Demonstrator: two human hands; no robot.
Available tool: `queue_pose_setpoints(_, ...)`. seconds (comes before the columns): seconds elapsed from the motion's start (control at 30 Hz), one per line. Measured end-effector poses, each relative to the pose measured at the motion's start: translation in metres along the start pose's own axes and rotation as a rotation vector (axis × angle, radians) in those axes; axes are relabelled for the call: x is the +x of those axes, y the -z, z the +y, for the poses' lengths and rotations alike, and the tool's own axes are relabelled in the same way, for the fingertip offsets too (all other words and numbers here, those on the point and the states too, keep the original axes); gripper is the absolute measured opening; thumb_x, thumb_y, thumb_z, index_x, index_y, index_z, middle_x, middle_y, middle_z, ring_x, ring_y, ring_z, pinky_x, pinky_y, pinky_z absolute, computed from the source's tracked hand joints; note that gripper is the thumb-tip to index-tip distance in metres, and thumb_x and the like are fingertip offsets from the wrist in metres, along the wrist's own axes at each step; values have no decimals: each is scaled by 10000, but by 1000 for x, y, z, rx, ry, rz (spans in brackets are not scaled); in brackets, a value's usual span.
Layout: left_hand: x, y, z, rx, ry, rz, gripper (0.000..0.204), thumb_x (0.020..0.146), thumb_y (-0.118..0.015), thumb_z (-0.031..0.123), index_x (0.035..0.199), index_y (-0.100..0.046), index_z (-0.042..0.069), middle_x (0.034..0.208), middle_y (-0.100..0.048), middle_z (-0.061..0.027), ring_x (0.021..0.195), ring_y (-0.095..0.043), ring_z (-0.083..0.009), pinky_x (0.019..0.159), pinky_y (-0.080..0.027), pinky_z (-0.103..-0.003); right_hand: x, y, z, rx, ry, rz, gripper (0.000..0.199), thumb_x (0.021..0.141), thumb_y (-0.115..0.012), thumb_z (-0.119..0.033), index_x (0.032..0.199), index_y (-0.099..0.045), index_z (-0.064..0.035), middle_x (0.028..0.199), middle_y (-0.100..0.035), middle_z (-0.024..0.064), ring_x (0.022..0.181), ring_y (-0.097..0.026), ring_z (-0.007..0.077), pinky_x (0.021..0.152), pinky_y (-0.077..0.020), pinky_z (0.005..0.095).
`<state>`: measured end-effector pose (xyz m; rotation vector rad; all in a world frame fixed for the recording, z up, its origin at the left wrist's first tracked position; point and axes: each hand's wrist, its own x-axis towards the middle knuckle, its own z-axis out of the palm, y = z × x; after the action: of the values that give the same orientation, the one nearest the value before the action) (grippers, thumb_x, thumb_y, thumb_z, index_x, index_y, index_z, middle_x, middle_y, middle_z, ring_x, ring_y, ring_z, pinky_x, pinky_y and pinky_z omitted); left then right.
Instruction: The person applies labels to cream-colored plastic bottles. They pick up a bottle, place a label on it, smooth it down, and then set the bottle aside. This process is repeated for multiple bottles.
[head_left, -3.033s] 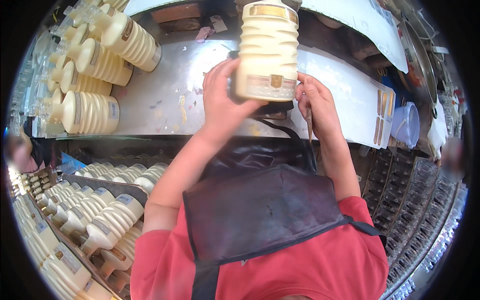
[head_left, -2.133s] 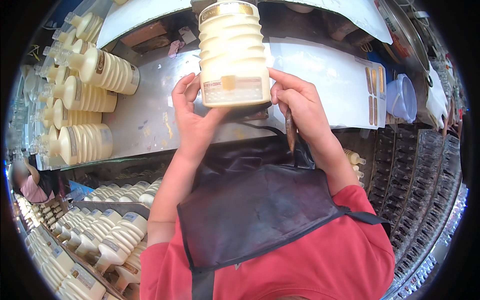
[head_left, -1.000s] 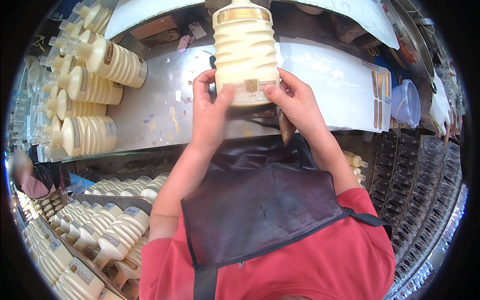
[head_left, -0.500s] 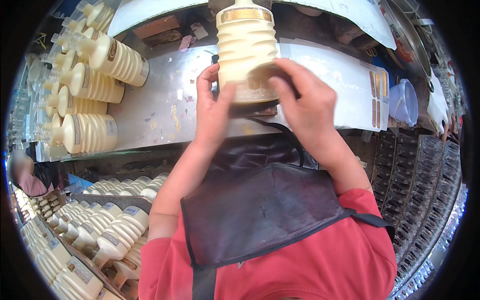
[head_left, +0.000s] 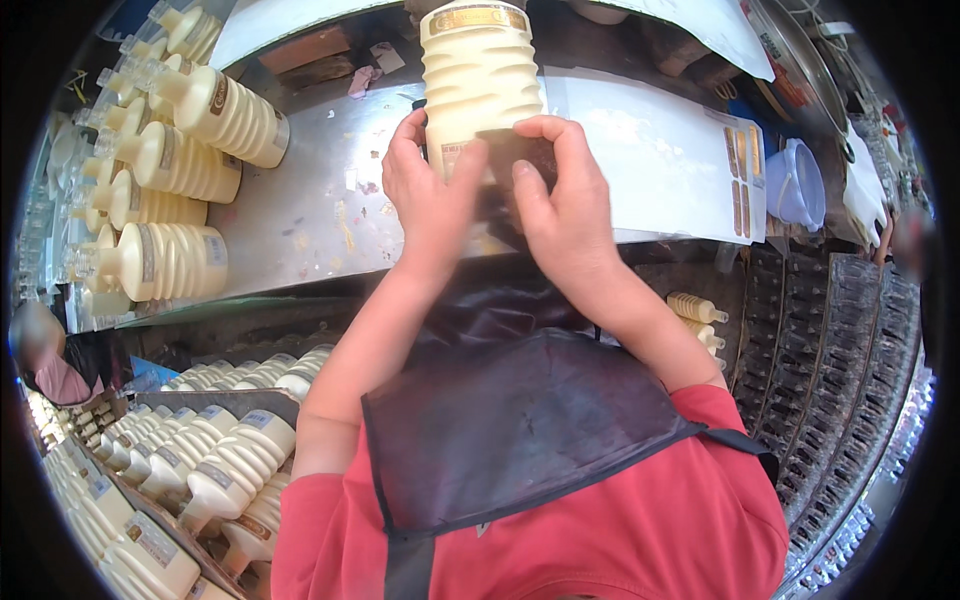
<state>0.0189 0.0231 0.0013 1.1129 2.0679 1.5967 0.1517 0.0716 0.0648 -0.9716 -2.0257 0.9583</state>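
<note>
Cream-coloured and ribbed, a plastic bottle point(head_left: 478, 85) is held upright above the metal worktop point(head_left: 310, 215), its long axis running straight away from the chest toward the top of the view, with the gold band at the far end. The bottle lies directly ahead of both grips, on the body's midline. The left hand point(head_left: 432, 205) is wrapped round the lower left side of the bottle, fingers curled behind it and thumb laid across the front. The right hand point(head_left: 560, 210) is closed against the lower right side, its fingers pressing a dark label point(head_left: 515, 160) flat onto the front face. Both hands are clasped on the bottle near its base; neither is clearly nearer, though the right covers more of the front. Whether the base touches the worktop cannot be told, as it is hidden by the hands. More bottles point(head_left: 170, 265) lie on their sides at the left, well apart from the grips. A label sheet point(head_left: 660, 160) lies just beyond the right hand.
</note>
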Motion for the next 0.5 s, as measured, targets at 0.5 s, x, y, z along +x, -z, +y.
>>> queue_pose_setpoints(0.5,-1,-5,-21,-501,79,-61,559,1046,-562,349,1420,-407,-37,1376,-445,-164,1256,-459,-219,1105,-361,-360,1,19,46,403,-179,150,320,956,-620,-7,1268,-553,21,1162,-644,88,1075,-608,158,970,-482,290)
